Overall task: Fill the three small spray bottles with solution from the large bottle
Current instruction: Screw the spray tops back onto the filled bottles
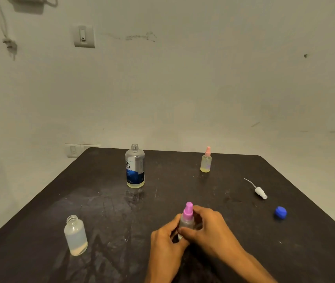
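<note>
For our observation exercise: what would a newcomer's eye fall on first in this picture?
Both hands, left and right, meet near the front of the dark table, holding a small bottle with a purple spray top. Behind it stands the large uncapped bottle, and a bright blue cap lies to the right.

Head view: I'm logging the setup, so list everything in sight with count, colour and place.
large bottle: 1, clear with blue label, uncapped, far centre of table
pink-topped spray bottle: 1, yellowish, far right
purple-topped spray bottle: 1, clear, near centre, held
open small bottle: 1, frosted, topless, near left
spray top: 1, white, lying right
cap: 1, blue, right
table: 1, black
wall switches: grey-white, on wall
left hand: grips purple-topped bottle
right hand: fingers round it
</note>
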